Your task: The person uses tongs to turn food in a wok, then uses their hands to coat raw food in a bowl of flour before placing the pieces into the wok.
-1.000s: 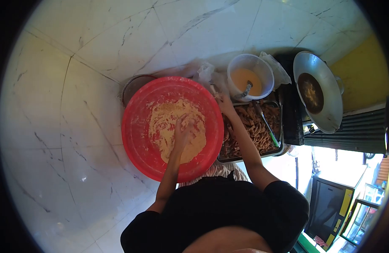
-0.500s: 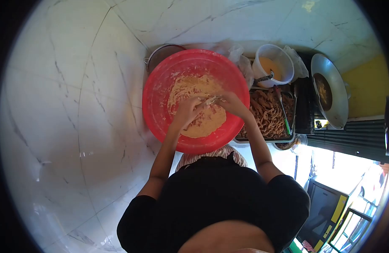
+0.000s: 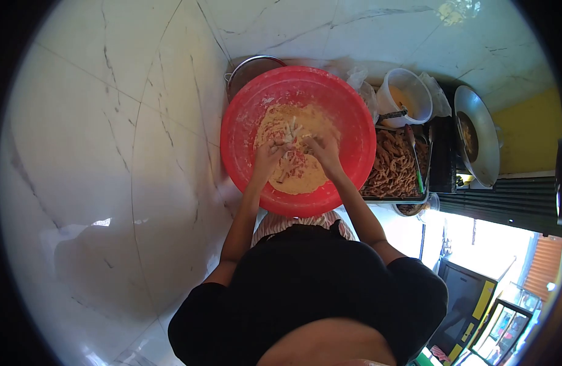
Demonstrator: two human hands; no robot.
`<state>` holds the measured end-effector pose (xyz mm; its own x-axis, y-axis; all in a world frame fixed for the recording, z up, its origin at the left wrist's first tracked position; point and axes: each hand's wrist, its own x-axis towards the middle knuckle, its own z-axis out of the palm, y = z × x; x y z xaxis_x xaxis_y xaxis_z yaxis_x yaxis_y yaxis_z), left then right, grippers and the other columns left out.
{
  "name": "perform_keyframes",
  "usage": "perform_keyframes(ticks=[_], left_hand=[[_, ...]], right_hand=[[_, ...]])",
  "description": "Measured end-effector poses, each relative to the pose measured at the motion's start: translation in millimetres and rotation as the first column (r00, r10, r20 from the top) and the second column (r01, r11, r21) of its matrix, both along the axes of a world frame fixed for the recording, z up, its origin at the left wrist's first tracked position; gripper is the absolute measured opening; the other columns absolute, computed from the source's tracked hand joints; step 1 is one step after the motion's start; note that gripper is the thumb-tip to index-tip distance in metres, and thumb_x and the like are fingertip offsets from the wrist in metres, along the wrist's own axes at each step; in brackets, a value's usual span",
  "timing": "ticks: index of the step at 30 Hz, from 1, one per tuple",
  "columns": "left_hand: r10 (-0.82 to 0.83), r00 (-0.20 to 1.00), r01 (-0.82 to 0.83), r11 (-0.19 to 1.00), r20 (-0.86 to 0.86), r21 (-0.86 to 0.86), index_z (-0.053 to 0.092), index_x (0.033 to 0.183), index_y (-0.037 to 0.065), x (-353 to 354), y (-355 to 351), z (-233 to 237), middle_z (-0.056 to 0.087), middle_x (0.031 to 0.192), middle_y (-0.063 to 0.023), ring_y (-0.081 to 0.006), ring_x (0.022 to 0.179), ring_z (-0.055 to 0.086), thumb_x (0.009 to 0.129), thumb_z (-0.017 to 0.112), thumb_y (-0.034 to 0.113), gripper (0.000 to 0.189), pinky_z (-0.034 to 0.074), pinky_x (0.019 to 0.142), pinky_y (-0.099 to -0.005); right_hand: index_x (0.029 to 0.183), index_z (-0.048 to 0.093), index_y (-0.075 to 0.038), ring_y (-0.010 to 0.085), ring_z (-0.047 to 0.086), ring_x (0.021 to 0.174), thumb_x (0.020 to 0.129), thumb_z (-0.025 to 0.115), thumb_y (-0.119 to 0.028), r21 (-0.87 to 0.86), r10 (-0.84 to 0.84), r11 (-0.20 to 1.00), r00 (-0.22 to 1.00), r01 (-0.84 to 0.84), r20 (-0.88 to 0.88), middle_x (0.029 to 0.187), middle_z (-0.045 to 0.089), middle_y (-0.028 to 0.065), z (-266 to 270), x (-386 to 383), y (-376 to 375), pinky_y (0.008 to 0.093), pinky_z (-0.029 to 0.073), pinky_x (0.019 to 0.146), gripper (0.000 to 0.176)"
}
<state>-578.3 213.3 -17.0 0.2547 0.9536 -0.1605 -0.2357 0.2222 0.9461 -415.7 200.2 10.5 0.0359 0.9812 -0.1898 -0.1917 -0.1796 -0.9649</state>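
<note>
Both hands are inside a wide red plastic basin [image 3: 239, 131], low over pale yellowish flour [image 3: 302, 183]. Several whitish, flour-coated strips [image 3: 293, 128] lie between and just beyond my fingertips. My left hand [image 3: 270, 154] is curled on the left side, its fingers bent in close to the strips. Opposite it, my right hand [image 3: 323, 150] has its fingers bent toward the middle of the basin. I cannot tell exactly what each hand grips. Streaks of the red bottom show through the flour between them.
Right of the basin, a tray of brown fried strips [image 3: 390, 165] holds green-handled tongs [image 3: 417, 160]. Behind it stands a white tub [image 3: 426, 100] with orange-yellow liquid. A large metal wok [image 3: 485, 137] is farther right. A metal-rimmed round container [image 3: 247, 70] sits behind the basin, near the tiled wall [image 3: 171, 122].
My hands, together over the basin's middle around a floured piece before, have moved apart and lower. The floured strips now show between them. The view has shifted slightly.
</note>
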Motion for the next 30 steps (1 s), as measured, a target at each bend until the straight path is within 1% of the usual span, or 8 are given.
perform_keyframes(ticks=[10,12,17,19,22,26,28,30], left_hand=[[-0.006,0.919,0.042,0.996,-0.394,0.083,0.050,0.101,-0.004,-2,-17,-11,0.059,0.085,-0.0116,-0.0160,0.084,0.055,0.083,0.049,0.023,0.033,0.042,0.073,-0.0257],[0.284,0.635,0.030,0.920,-0.718,0.391,0.050,0.104,-0.002,-9,-29,-20,0.055,0.092,-0.0166,-0.0265,0.086,0.053,0.083,0.046,0.028,0.036,0.040,0.077,-0.0343],[0.333,0.584,0.041,0.898,-0.740,0.437,0.050,0.103,0.001,-32,-52,3,0.051,0.101,-0.0165,-0.0299,0.096,0.047,0.082,0.047,0.021,0.029,0.035,0.084,-0.0361],[0.365,0.597,0.027,0.881,-0.714,0.473,0.050,0.102,0.001,-32,-58,6,0.051,0.100,-0.0159,-0.0286,0.096,0.047,0.082,0.047,0.019,0.028,0.034,0.085,-0.0355],[0.460,0.590,-0.013,0.827,-0.664,0.562,0.051,0.100,0.001,-26,-59,7,0.052,0.098,-0.0155,-0.0279,0.095,0.049,0.082,0.047,0.017,0.025,0.036,0.083,-0.0351],[0.567,0.568,-0.187,0.794,-0.596,0.578,0.052,0.098,0.001,-27,-61,6,0.053,0.096,-0.0144,-0.0275,0.091,0.051,0.082,0.047,0.017,0.023,0.039,0.079,-0.0330],[0.615,0.537,-0.225,0.764,-0.577,0.605,0.052,0.097,0.002,-28,-62,6,0.054,0.095,-0.0140,-0.0273,0.090,0.052,0.082,0.047,0.017,0.022,0.040,0.078,-0.0324],[0.622,0.536,-0.256,0.764,-0.571,0.593,0.053,0.096,0.002,-28,-62,7,0.054,0.094,-0.0129,-0.0262,0.089,0.052,0.082,0.047,0.016,0.021,0.040,0.078,-0.0320]], right_hand=[[0.096,0.049,-0.002,0.0109,0.053,0.075,0.081,0.049,-0.017,-0.107,0.014,0.994,0.999,-0.017,-0.030,0.083,0.053,0.0040,-66,9,1,0.0247,0.045,0.063,0.021],[0.098,0.048,-0.002,0.0119,0.054,0.073,0.080,0.050,-0.013,-0.081,0.074,0.995,0.978,-0.059,0.195,0.086,0.053,0.0051,-86,30,12,0.0257,0.045,0.062,0.022],[0.098,0.046,0.005,0.0195,0.056,0.075,0.073,0.051,0.000,-0.312,0.378,0.924,0.661,-0.223,0.648,0.080,0.054,0.0150,-50,37,45,0.0297,0.045,0.062,0.025],[0.098,0.048,0.005,0.0251,0.055,0.077,0.070,0.052,0.002,0.086,0.144,0.958,0.720,-0.272,0.679,0.080,0.053,0.0187,-113,43,70,0.0317,0.043,0.063,0.028],[0.094,0.052,0.004,0.0275,0.053,0.075,0.068,0.052,0.004,0.150,0.062,0.930,0.545,-0.337,0.836,0.078,0.052,0.0197,-144,37,105,0.0339,0.042,0.064,0.026],[0.078,0.059,0.003,0.0220,0.053,0.066,0.066,0.052,0.001,0.313,-0.110,0.906,0.554,-0.286,0.825,0.072,0.055,0.0147,-150,11,92,0.0308,0.042,0.057,0.013],[0.075,0.059,0.001,0.0226,0.053,0.065,0.065,0.051,0.003,0.231,-0.085,0.971,0.811,-0.063,0.578,0.070,0.054,0.0140,-148,-7,84,0.0316,0.042,0.060,0.013],[0.078,0.059,0.001,0.0227,0.053,0.065,0.066,0.050,0.003,0.283,0.007,0.933,0.794,-0.224,0.607,0.071,0.054,0.0139,-151,-18,79,0.0320,0.041,0.062,0.015]])
